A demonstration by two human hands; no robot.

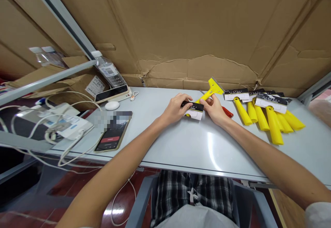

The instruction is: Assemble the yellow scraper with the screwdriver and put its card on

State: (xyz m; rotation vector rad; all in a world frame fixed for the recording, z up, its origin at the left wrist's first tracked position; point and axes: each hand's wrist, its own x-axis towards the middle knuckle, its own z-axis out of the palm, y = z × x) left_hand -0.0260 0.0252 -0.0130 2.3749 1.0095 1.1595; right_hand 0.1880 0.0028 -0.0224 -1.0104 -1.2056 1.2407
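My left hand pinches a black-and-white cardboard tag between thumb and fingers. In my right hand is the handle of a yellow scraper, its wide head tilted up and away to the right. The tag lies across the lower part of the handle, and a bit of yellow shows beneath it. Just beyond my right hand lies a red-handled tool, probably a screwdriver, partly hidden by the hand. Further right, several yellow scrapers with tags lie spread in an overlapping pile, handles pointing toward me.
On the left of the white table are a phone, a white mouse and another phone leaning on a white block. A water bottle, power strips with cables and cardboard boxes stand beyond. A cardboard wall closes the back.
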